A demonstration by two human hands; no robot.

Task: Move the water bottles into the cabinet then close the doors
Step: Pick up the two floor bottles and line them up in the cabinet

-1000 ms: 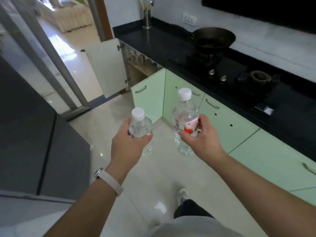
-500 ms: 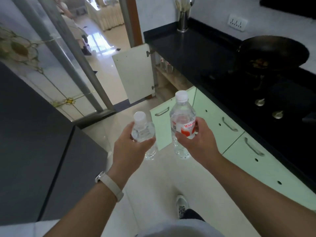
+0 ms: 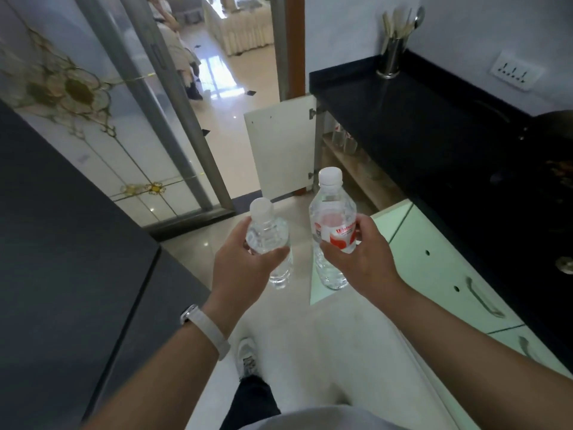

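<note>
Head view shows two water bottles held upright over the pale floor [image 3: 356,336]: the smaller bottle [image 3: 268,237] gripped around its body by the left hand [image 3: 245,268], the taller bottle [image 3: 333,225] with a red-and-white label clasped by the right hand [image 3: 356,262], the two near each other but apart. Ahead of the hands the cabinet [image 3: 356,169] stands open, its white door [image 3: 282,150] swung out toward the doorway, and its green door [image 3: 350,256] jutting out just behind the taller bottle. Glass items sit on the shelf inside. Right of the right hand run closed green drawers [image 3: 449,280] under the black surface [image 3: 418,125], which carries a steel utensil holder [image 3: 392,60]. Left of the left hand is a dark panel [image 3: 68,259]. Open floor lies between.
</note>
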